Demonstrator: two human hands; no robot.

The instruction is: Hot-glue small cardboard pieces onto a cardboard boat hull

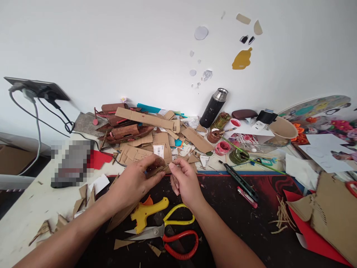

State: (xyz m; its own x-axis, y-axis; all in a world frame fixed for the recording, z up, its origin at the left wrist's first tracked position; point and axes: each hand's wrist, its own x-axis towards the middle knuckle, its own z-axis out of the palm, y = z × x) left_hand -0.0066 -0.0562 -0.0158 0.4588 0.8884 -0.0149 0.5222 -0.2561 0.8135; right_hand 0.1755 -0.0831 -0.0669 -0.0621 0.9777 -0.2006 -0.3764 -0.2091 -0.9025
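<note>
My left hand (139,178) curves its fingers and thumb round a small brown cardboard piece (166,169) over the dark mat. Thumb and fingers of my right hand (184,182) pinch the piece's other end, close beside the left. Much of the piece is hidden by my fingers. Just below lies a yellow tool shaped like a glue gun (153,211). Scissors (160,231) with one yellow and one red handle rest open under my hands, blades to the left. A curved cardboard strip (121,219) lies beneath my left wrist.
Cardboard scraps (161,145) and reddish-brown model boats (125,132) crowd the back. Behind my right hand stand a black flask (212,109) and open paint jars (222,148). A utility knife (241,182) lies right on the mat (223,230). Cables (37,130) hang at left.
</note>
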